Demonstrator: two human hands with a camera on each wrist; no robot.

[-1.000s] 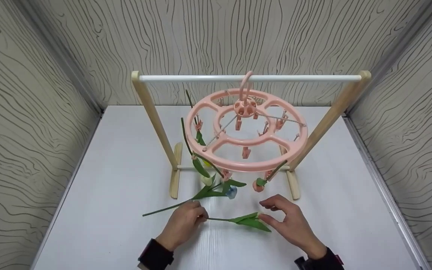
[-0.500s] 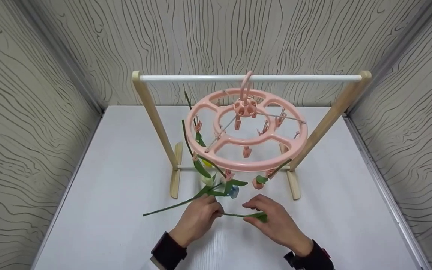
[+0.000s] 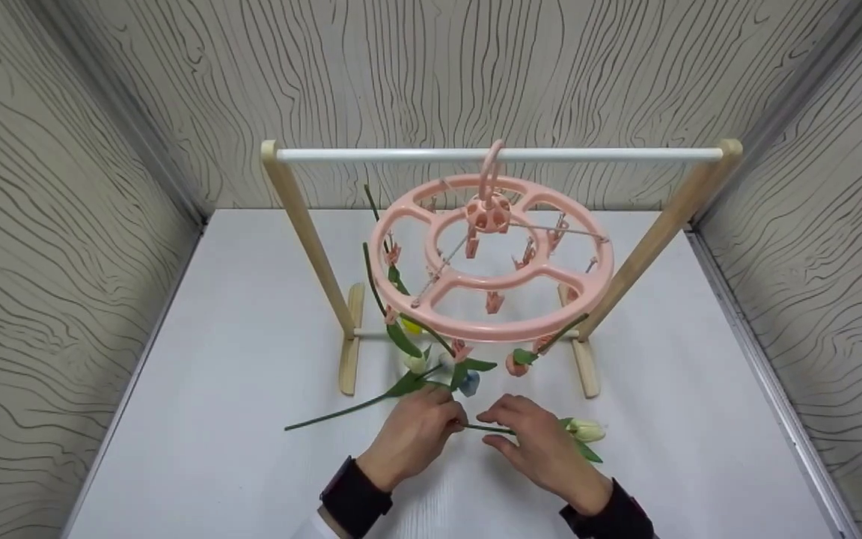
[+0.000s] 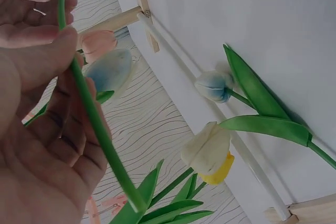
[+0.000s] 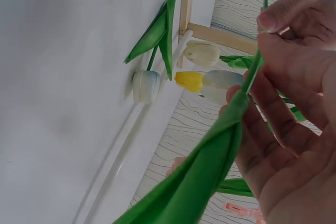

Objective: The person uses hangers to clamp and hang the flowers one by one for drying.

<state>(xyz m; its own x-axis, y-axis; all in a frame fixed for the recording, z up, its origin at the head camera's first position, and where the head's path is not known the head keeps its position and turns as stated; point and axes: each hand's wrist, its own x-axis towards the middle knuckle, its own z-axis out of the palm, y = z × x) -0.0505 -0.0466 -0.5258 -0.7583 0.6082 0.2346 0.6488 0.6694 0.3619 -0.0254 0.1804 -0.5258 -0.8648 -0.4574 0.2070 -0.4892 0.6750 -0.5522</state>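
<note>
My left hand (image 3: pixel 420 434) pinches the green stem of an artificial tulip (image 3: pixel 587 430) between thumb and fingers; the stem's cut end points down past the palm in the left wrist view. My right hand (image 3: pixel 539 445) is farther along the same stem, its thumb and fingers parted with the stem passing between them. The creamy bloom and green leaves (image 5: pixel 202 166) extend beyond the right hand. Another tulip (image 4: pixel 212 85) with a pale blue-white bloom lies on the table close beyond the left hand. In the head view its bloom is mostly hidden.
A pink round clip hanger (image 3: pixel 491 329) hangs from the white rod (image 3: pixel 610 155) of a wooden stand (image 3: pixel 307 239). Several tulips dangle in its clips along the left and front, including a yellow one (image 4: pixel 218 171) and a peach-pink one (image 3: pixel 518 364). Patterned walls enclose the white table (image 3: pixel 199 374).
Both hands have changed position: the left has moved right and slightly forward with the tulip, the right slightly left. The creamy bloom now shows beyond the right hand.
</note>
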